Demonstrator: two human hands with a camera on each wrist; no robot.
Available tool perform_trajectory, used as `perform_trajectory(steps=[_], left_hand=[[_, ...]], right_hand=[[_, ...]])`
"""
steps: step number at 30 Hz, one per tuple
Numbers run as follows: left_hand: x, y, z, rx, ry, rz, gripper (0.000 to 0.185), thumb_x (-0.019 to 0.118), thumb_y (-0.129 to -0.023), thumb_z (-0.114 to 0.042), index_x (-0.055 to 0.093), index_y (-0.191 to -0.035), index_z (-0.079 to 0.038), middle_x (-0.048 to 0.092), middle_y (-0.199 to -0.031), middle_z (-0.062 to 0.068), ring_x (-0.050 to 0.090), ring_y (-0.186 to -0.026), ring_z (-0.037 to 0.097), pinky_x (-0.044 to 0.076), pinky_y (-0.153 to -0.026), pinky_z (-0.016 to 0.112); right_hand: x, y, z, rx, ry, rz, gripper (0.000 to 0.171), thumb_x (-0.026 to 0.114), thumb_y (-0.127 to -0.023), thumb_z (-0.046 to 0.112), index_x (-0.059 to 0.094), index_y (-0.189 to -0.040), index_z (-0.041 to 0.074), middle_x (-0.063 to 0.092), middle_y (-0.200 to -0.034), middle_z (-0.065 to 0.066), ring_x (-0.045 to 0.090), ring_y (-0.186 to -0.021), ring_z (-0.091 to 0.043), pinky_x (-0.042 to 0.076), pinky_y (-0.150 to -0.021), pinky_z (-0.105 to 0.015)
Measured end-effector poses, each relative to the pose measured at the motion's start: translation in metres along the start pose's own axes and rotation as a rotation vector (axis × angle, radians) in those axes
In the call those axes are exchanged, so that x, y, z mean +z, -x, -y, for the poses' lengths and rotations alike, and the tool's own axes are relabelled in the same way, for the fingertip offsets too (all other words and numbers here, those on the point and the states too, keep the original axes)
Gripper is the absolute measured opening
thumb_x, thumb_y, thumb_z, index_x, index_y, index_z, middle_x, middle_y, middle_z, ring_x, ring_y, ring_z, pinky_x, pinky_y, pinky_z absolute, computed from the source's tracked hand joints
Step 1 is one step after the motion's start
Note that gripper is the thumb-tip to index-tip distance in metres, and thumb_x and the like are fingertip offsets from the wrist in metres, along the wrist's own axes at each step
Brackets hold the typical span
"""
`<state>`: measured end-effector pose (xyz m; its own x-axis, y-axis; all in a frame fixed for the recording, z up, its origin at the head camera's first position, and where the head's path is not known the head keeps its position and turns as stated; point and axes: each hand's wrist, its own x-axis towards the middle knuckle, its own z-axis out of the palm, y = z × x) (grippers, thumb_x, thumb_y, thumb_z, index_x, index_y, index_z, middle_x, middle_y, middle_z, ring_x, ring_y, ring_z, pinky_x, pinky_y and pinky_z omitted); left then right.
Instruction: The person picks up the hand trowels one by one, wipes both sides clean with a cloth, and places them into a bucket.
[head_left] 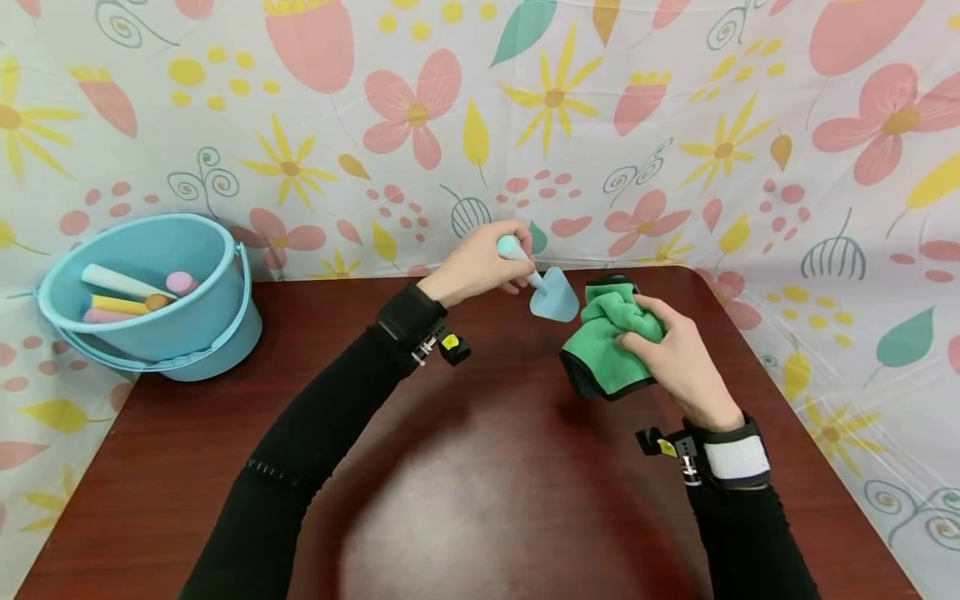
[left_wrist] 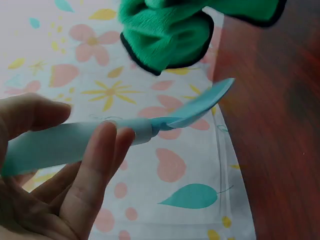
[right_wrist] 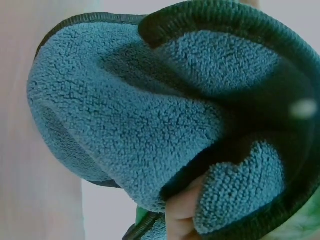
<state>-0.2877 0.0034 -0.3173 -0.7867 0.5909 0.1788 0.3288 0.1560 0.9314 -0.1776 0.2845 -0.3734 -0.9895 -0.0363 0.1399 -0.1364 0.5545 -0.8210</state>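
Observation:
My left hand (head_left: 483, 262) grips the pale handle of a small light-blue toy shovel (head_left: 555, 296), its blade pointing right. In the left wrist view the shovel (left_wrist: 200, 105) is seen edge-on, with fingers and thumb around the handle. My right hand (head_left: 678, 358) holds a bunched green cloth (head_left: 611, 333) with dark edging, just right of the shovel blade and apart from it. The right wrist view is mostly filled by the cloth's grey-blue underside (right_wrist: 125, 115), with a fingertip showing below its fold.
A light-blue bucket (head_left: 150, 325) stands at the table's back left, its handle hanging down. Inside lie a white tapered piece (head_left: 123, 282), a yellow stick (head_left: 120, 305) and pink pieces. The dark red wooden table (head_left: 420, 500) meets a flower-printed sheet (head_left: 465, 100) at the back and right.

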Motion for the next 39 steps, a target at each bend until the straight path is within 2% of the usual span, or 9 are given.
perform_trajectory(steps=[5, 12, 18, 21, 23, 28, 35, 39], left_hand=[[-0.007, 0.02, 0.008, -0.011, 0.205, -0.058, 0.013, 0.063, -0.093, -0.001, 0.051, -0.097, 0.002, 0.061, -0.109, 0.02, 0.068, -0.092, 0.032, 0.054, -0.083, 0.042], [-0.012, 0.047, 0.024, -0.048, 0.344, -0.135, 0.015, 0.061, -0.094, 0.002, 0.046, -0.096, 0.004, 0.061, -0.12, 0.022, 0.064, -0.104, 0.039, 0.051, -0.09, 0.042], [-0.011, 0.068, 0.04, -0.055, 0.535, -0.195, 0.011, 0.059, -0.094, 0.006, 0.048, -0.095, 0.004, 0.055, -0.126, 0.03, 0.06, -0.109, 0.045, 0.048, -0.093, 0.044], [-0.011, 0.078, 0.05, -0.054, 0.608, -0.215, 0.01, 0.058, -0.095, 0.005, 0.053, -0.103, 0.007, 0.054, -0.128, 0.03, 0.063, -0.106, 0.042, 0.046, -0.096, 0.044], [-0.01, 0.084, 0.055, -0.056, 0.636, -0.216, 0.018, 0.058, -0.096, 0.002, 0.056, -0.112, 0.009, 0.054, -0.127, 0.028, 0.064, -0.105, 0.039, 0.045, -0.097, 0.042], [-0.008, 0.094, 0.067, -0.053, 0.662, -0.208, 0.034, 0.06, -0.097, -0.003, 0.055, -0.127, 0.013, 0.056, -0.124, 0.027, 0.063, -0.108, 0.037, 0.044, -0.098, 0.039], [-0.003, 0.102, 0.08, -0.069, 0.589, -0.234, 0.038, 0.07, -0.089, 0.0, 0.06, -0.125, 0.009, 0.063, -0.117, 0.025, 0.066, -0.103, 0.033, 0.046, -0.096, 0.041], [-0.002, 0.106, 0.083, -0.054, 0.537, -0.268, 0.041, 0.072, -0.088, 0.0, 0.06, -0.126, 0.008, 0.065, -0.118, 0.021, 0.068, -0.1, 0.031, 0.049, -0.093, 0.039]], right_hand=[[0.014, -0.009, 0.017, -0.041, -0.016, -0.023, 0.059, 0.066, -0.092, 0.015, 0.044, -0.146, 0.01, 0.051, -0.135, -0.014, 0.051, -0.102, -0.022, 0.044, -0.079, -0.026], [0.036, -0.019, 0.032, -0.135, 0.056, -0.093, 0.059, 0.067, -0.088, 0.013, 0.047, -0.143, 0.005, 0.049, -0.134, -0.021, 0.05, -0.105, -0.033, 0.04, -0.086, -0.046], [0.058, -0.027, 0.043, -0.235, 0.108, -0.206, 0.058, 0.068, -0.084, 0.009, 0.052, -0.14, 0.006, 0.051, -0.13, -0.019, 0.051, -0.107, -0.033, 0.04, -0.089, -0.047], [0.067, -0.03, 0.049, -0.282, 0.111, -0.24, 0.059, 0.067, -0.081, 0.007, 0.054, -0.139, 0.006, 0.05, -0.13, -0.018, 0.051, -0.109, -0.033, 0.04, -0.089, -0.048], [0.072, -0.033, 0.053, -0.315, 0.116, -0.255, 0.059, 0.067, -0.08, 0.007, 0.055, -0.137, 0.006, 0.05, -0.13, -0.018, 0.05, -0.112, -0.033, 0.04, -0.089, -0.048], [0.083, -0.037, 0.058, -0.372, 0.157, -0.249, 0.059, 0.066, -0.078, 0.005, 0.056, -0.136, 0.005, 0.05, -0.129, -0.018, 0.049, -0.115, -0.032, 0.041, -0.09, -0.048], [0.099, -0.039, 0.059, -0.45, 0.231, -0.184, 0.055, 0.067, -0.077, 0.002, 0.059, -0.131, 0.003, 0.048, -0.13, -0.019, 0.049, -0.116, -0.033, 0.043, -0.089, -0.047], [0.106, -0.041, 0.059, -0.501, 0.253, -0.173, 0.054, 0.069, -0.076, 0.0, 0.061, -0.129, 0.004, 0.048, -0.129, -0.019, 0.047, -0.116, -0.035, 0.043, -0.089, -0.047]])
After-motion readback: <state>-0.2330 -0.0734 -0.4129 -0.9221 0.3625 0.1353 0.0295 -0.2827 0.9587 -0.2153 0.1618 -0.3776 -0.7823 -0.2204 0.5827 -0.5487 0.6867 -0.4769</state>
